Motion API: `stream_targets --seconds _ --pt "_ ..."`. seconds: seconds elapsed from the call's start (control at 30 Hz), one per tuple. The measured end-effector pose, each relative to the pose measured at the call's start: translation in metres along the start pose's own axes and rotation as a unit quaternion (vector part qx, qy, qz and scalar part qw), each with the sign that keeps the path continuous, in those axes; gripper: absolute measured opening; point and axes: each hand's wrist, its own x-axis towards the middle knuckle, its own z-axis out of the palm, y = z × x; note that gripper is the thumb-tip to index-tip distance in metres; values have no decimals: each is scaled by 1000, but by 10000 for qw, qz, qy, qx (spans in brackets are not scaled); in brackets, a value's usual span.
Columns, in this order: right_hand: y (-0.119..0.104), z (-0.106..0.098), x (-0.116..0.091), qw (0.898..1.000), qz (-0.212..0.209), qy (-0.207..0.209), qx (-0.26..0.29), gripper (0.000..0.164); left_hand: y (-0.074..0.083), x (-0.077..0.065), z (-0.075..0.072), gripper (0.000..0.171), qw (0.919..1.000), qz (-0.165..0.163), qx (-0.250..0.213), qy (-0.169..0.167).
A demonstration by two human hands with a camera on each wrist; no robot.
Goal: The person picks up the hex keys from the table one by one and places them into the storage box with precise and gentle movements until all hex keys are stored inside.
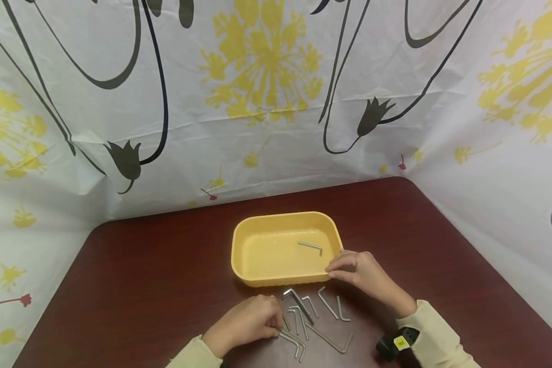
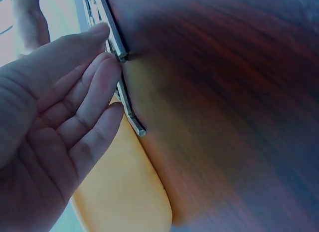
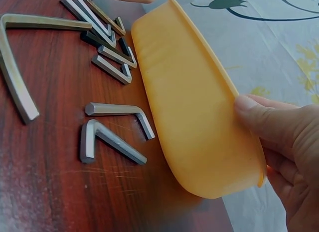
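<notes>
My right hand (image 1: 363, 273) grips the near right corner of a yellow plastic tray (image 1: 280, 280); in the right wrist view its thumb presses the outside of the tray's rim (image 3: 219, 67). One L-shaped hex key (image 1: 309, 245) lies inside the tray. In front of it, several metal hex keys of different sizes are spread on the table, including a long one (image 1: 326, 339). My left hand (image 1: 255, 319) is at the left side of these keys with bent fingers. Its fingertips (image 2: 107, 67) meet the keys, but whether they pinch one is hidden.
The dark red-brown wooden table (image 1: 156, 276) has rounded far corners. A white sheet (image 1: 276, 153) printed with yellow and grey flowers hangs along the back and sides. A black device with a yellow label (image 1: 401, 342) is strapped at my right wrist.
</notes>
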Motion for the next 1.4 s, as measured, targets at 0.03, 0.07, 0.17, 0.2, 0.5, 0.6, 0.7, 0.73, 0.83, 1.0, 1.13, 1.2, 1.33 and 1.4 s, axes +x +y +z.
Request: stream_targets --seconds 0.03,0.07,0.17,0.2,0.5,0.6,0.7,0.73,0.83,1.0,1.13,1.2,1.33,1.4 --pt "0 0 0 10000 15 -5 11 11 0 0 0 11 10000 4 38 10" --pt "1 0 0 10000 8 -2 7 11 0 0 1 11 10000 7 71 19" --pt "2 1 2 10000 -27 -2 45 10 1 0 2 12 9998 36 197 39" --pt "3 1 2 10000 -56 -2 47 10 1 1 2 13 9997 43 241 38" --pt "5 -1 4 9998 -125 -124 -79 11 3 6 2 17 9980 90 596 -208" --pt "5 -1 4 9998 -71 -169 -61 11 3 8 2 18 9971 168 718 -210" --pt "5 -1 4 9998 -40 -196 3 10 3 9 2 20 9963 259 798 -173" --pt "5 -1 4 9998 -30 -204 28 10 3 10 2 20 9961 293 817 -161" --pt "5 -1 4 9998 -3 -209 72 9 2 10 1 21 9955 372 854 -143" --pt "3 -1 5 9998 -13 -189 79 8 1 11 0 24 9944 522 910 -101" --pt "2 -1 5 9998 -77 -142 100 8 0 9 0 26 9930 682 964 33" --pt "2 0 5 9998 -111 -123 94 8 -1 9 1 28 9922 738 997 103" --pt "4 1 5 9998 -171 -93 52 9 -2 8 2 27 9911 749 1089 185" --pt "3 0 5 9998 -171 -91 46 9 -3 8 2 25 9911 748 1087 191"
